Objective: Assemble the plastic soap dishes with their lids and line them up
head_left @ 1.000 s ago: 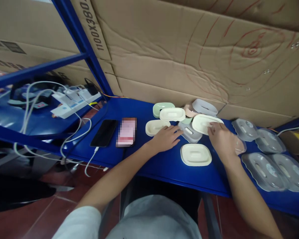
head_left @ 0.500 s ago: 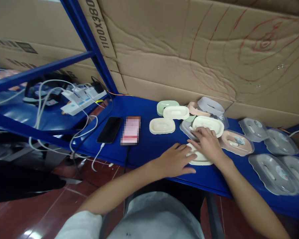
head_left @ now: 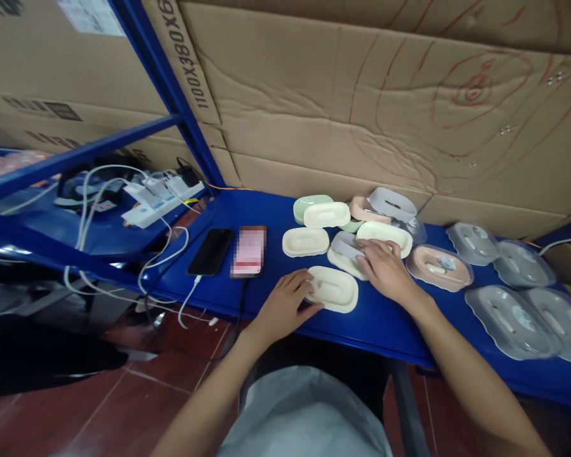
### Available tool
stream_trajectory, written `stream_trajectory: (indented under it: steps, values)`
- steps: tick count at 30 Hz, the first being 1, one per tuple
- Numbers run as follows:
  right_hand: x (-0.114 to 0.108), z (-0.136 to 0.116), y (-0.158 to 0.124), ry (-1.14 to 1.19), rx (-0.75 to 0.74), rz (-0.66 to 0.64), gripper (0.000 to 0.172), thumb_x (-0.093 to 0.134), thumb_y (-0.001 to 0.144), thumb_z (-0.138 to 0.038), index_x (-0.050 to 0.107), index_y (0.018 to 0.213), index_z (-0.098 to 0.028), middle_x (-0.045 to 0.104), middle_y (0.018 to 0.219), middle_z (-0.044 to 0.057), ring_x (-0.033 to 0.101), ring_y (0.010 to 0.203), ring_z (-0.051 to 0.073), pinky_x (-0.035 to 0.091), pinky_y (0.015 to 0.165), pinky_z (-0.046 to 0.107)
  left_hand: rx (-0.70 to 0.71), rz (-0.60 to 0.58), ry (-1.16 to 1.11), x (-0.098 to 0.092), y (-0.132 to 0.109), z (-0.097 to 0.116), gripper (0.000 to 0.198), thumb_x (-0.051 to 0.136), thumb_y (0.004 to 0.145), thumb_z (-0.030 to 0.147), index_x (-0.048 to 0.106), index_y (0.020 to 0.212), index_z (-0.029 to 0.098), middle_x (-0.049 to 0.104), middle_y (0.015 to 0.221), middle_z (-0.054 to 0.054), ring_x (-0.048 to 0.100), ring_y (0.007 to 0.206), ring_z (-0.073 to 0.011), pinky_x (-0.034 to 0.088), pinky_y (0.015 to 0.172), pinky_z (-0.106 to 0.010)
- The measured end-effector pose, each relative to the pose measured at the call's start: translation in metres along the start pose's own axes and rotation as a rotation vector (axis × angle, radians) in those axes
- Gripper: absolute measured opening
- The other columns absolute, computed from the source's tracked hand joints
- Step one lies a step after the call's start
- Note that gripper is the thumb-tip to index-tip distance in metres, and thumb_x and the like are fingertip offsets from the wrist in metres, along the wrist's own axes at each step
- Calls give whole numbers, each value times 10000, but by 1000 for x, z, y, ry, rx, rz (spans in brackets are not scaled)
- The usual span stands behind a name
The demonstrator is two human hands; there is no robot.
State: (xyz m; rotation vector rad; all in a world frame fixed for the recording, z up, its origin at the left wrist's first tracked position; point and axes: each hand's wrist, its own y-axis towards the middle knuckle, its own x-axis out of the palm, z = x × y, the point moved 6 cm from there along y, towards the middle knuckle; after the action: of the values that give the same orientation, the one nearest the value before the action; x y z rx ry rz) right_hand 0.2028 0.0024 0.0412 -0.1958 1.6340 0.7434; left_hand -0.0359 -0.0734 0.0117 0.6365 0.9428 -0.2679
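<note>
A shallow cream oval tray [head_left: 334, 289] lies near the front edge of the blue table. My left hand [head_left: 285, 304] grips its left end, fingers over the rim and thumb at the lower edge. My right hand [head_left: 385, 266] has its fingers closed on the right end of a grey oval cover [head_left: 346, 244], which sits over another cream tray [head_left: 349, 263]. Part of that cover is behind my fingers. Just beyond my right hand lies a further cream tray [head_left: 385, 236], partly hidden by the fingers.
More cream trays [head_left: 306, 242] and green [head_left: 309, 206], peach and grey oval pieces cluster at the back. A packed peach set [head_left: 440, 266] and several packed grey sets [head_left: 511, 320] stand right. Two phones [head_left: 210, 252] and cables lie left; cardboard [head_left: 285, 95] walls the back.
The front cream tray has moved left with my left hand and is now uncovered. My right hand has shifted off it onto the grey cover. The camera view has turned slightly.
</note>
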Motion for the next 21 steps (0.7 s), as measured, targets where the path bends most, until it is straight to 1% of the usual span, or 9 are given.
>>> stream_trajectory:
  steps: [3, 5, 7, 9, 11, 13, 15, 17, 21]
  values:
    - [1, -2, 0, 52, -36, 1, 368, 312, 1152, -345, 624, 1226, -164, 704, 1393, 189, 535, 1456, 303, 295, 1184, 551, -12, -3, -28, 3, -1, 0, 201, 741, 1000, 342, 628, 1110, 217, 673, 1366, -108, 571, 1419, -318, 509, 1134, -503]
    - [0, 2, 1, 66, -12, 37, 360, 313, 1149, -355, 618, 1204, -173, 701, 1401, 193, 570, 1427, 301, 306, 1185, 554, -9, -1, -38, 3, -1, 1, 200, 742, 1000, 339, 629, 1113, 219, 669, 1369, -106, 561, 1428, -317, 500, 1143, -504]
    - [-4, 10, 1, 66, 40, 95, 356, 325, 1144, -373, 618, 1221, -187, 729, 1359, 174, 645, 1321, 296, 338, 1165, 542, 2, -5, -46, 2, -2, 1, 221, 752, 993, 351, 641, 1134, 222, 663, 1378, -106, 561, 1423, -315, 496, 1142, -499]
    - [-12, 17, 1, 42, 90, 160, 361, 339, 1138, -382, 623, 1251, -189, 768, 1275, 151, 703, 1187, 288, 369, 1136, 519, 7, -13, -49, 1, -2, 2, 255, 759, 989, 379, 656, 1168, 228, 661, 1377, -104, 580, 1388, -306, 499, 1127, -489]
    - [-23, 20, 0, -2, 122, 216, 364, 363, 1130, -381, 633, 1271, -182, 783, 1234, 147, 722, 1102, 286, 383, 1115, 502, 3, -21, -40, 1, -3, 2, 282, 751, 995, 401, 669, 1205, 232, 664, 1363, -101, 600, 1345, -296, 503, 1106, -481]
    - [-34, 19, -1, -46, 135, 244, 359, 391, 1119, -373, 646, 1283, -180, 785, 1229, 149, 722, 1085, 292, 376, 1113, 503, -7, -26, -23, 0, -3, 3, 309, 749, 996, 410, 674, 1240, 236, 666, 1358, -96, 603, 1324, -290, 498, 1096, -477]
    - [-40, 16, -2, -76, 127, 241, 356, 418, 1108, -370, 653, 1306, -189, 788, 1213, 145, 717, 1088, 297, 357, 1128, 516, -22, -23, 0, 0, -2, 3, 330, 753, 994, 416, 677, 1263, 242, 668, 1353, -91, 603, 1309, -289, 492, 1088, -478]
    - [-42, 12, -2, -101, 95, 218, 370, 439, 1102, -377, 648, 1346, -193, 786, 1201, 145, 704, 1112, 304, 340, 1139, 526, -52, 2, 28, -1, -2, 2, 335, 752, 994, 417, 681, 1271, 243, 671, 1336, -94, 608, 1283, -292, 490, 1075, -483]
    - [-32, -1, 0, -118, -16, 124, 415, 447, 1109, -391, 617, 1424, -182, 752, 1274, 155, 654, 1206, 313, 299, 1158, 533, -95, 43, 54, -2, -2, 0, 338, 739, 1000, 396, 674, 1293, 240, 659, 1337, -106, 603, 1280, -303, 494, 1081, -492]
